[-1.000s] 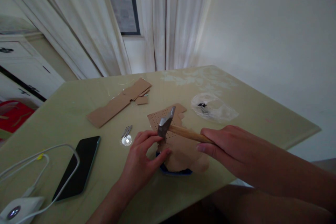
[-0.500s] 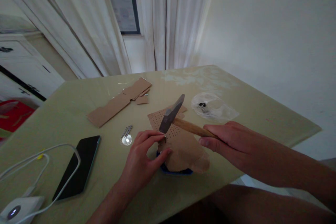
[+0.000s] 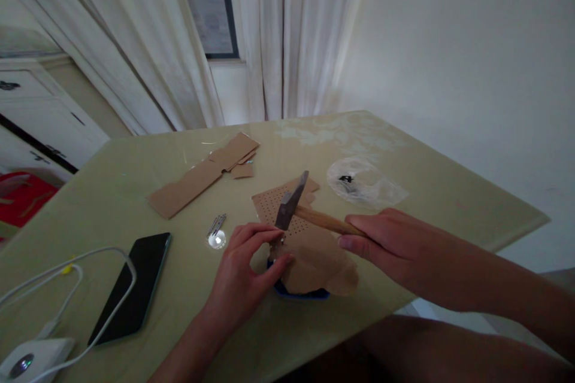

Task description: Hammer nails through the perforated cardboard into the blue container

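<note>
My right hand (image 3: 381,239) is closed around the wooden handle of a hammer (image 3: 323,219). Its dark metal head slants down, the lower end right by the fingertips of my left hand (image 3: 251,263). Those fingertips are at a small nail (image 3: 283,240), mostly hidden, at the left edge of a cardboard piece (image 3: 318,263); my left thumb rests apart on the cardboard. Many small holes in rows mark the cardboard's far part. Beneath its near edge shows a blue-rimmed object (image 3: 300,295), largely covered.
Several loose nails (image 3: 217,224) lie beside a shiny round disc (image 3: 217,240) on the table (image 3: 386,149). A phone (image 3: 132,287) and a white device (image 3: 36,359) with a cable are at left. Cardboard strips (image 3: 202,176) lie behind; a clear plastic bag (image 3: 366,182) is at right.
The hammer head has come down slightly and shifted a little left, its upper tip lower than before. My right hand moved slightly left with it. The left hand stays almost still.
</note>
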Motion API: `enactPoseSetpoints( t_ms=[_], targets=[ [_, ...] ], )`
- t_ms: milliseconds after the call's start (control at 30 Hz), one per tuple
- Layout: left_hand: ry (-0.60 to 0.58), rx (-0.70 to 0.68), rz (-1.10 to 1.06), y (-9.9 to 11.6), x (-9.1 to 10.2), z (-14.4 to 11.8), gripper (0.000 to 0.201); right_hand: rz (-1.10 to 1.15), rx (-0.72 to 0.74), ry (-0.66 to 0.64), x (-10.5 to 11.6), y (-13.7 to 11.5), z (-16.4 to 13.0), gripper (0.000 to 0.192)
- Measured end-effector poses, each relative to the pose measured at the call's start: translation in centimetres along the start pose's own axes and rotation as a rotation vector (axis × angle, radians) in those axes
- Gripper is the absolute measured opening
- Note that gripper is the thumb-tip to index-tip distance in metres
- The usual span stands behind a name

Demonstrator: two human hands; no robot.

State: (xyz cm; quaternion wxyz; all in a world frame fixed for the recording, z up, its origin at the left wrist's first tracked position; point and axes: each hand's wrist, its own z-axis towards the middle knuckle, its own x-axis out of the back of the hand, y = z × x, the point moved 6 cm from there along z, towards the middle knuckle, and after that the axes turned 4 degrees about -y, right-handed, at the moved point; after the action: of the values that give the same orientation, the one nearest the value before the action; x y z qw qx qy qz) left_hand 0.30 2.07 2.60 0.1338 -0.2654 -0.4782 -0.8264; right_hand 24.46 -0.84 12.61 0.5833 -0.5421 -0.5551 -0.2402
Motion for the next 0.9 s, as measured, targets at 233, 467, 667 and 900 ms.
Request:
enactPoseSetpoints(
  t_ms=[233,467,667,900],
  targets=[
    [0.018,-0.016,0.006,0.1,-0.1,0.1,0.021,-0.163,0.082,-0.089,-2.3,-0.5,0.7,0.038],
    [0.005,-0.01,0.022,-0.4,-0.1,-0.1,0.026,-0.134,0.109,-0.001,-1.8,-0.5,0.7,0.041],
    [0.009,-0.002,-0.008,-0.1,-0.2,0.1,0.025,-0.154,0.103,-0.003,-2.4,-0.5,0.3,0.036],
    [0.066,0.154,-0.255,-1.4,-1.1,-0.3,0.05,0.097,-0.035,0.111,-0.8,0.2,0.7,0.043]
  ],
)
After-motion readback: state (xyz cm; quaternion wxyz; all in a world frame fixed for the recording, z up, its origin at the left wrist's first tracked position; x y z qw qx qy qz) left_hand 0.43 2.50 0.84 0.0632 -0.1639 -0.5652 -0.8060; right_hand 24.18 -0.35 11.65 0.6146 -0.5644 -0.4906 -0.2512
